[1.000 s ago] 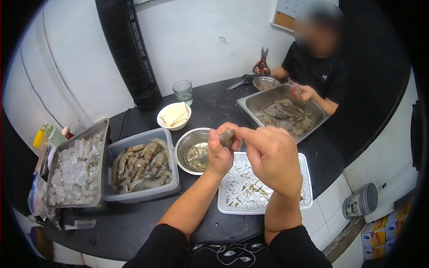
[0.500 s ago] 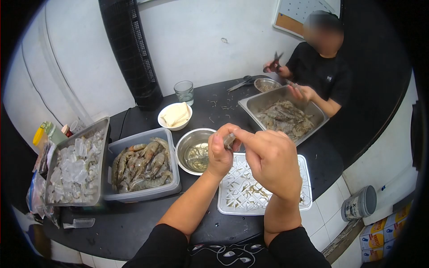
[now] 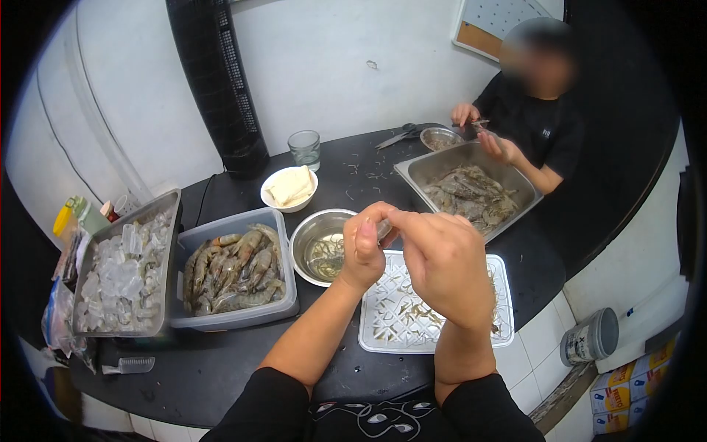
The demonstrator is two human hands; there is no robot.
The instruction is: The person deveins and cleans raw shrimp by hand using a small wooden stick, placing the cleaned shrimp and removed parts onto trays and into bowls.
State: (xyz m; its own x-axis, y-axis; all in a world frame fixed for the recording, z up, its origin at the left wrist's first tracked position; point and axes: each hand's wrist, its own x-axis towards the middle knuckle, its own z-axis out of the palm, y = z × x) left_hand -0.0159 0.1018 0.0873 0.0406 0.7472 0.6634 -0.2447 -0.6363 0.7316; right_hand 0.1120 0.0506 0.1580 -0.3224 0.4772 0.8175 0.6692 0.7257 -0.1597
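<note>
My left hand (image 3: pixel 362 250) is closed around a greyish shrimp (image 3: pixel 384 230), raised above the table; only a small part of the shrimp shows between the hands. My right hand (image 3: pixel 448 269) is closed, its fingertips pressed together against the shrimp; whether they pinch it or something small is hidden. Below my right hand lies a white ribbed tray (image 3: pixel 383 340) strewn with thin brownish scraps. Beside my left hand stands a metal bowl (image 3: pixel 296 258) of cloudy liquid with dark strands. To the left, a grey plastic tub (image 3: pixel 243 321) holds whole shrimp (image 3: pixel 243 265).
At far left is a metal tray (image 3: pixel 168 295) of ice and shrimp. Behind stand a white bowl (image 3: pixel 289 206) with a folded cloth and a glass (image 3: pixel 304 151). A co-worker (image 3: pixel 534 121) works over a steel pan (image 3: pixel 532 193) of shrimp. Scissors (image 3: pixel 398 136) lie near a small bowl (image 3: pixel 440 138).
My hands stay together at nearly the same spot, with a slight shift of the fingers. The co-worker has brought the raised scissors down to the shrimp in the other hand.
</note>
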